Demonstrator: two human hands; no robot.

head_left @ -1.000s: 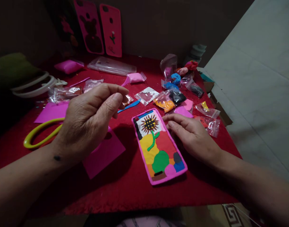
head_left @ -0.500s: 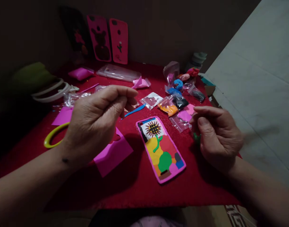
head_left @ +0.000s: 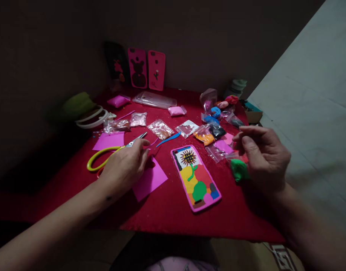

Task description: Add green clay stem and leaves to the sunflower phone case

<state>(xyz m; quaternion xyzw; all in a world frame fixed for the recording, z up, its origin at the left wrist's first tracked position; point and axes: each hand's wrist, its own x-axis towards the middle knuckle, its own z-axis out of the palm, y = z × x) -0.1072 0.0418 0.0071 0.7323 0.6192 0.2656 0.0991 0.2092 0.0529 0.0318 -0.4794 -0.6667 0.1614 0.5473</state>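
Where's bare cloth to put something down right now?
Bare red cloth runs along the near edge, below the decorated phone case and pink paper. Crowded: clay bags behind the case, scissors by the left hand.

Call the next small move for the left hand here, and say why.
Probably close the left hand on the scissors: its fingertips lie at the blades, on the pink paper, gripping nothing. The right hand is raised above the green clay.

Green clay lump (head_left: 239, 169), apparently bagged
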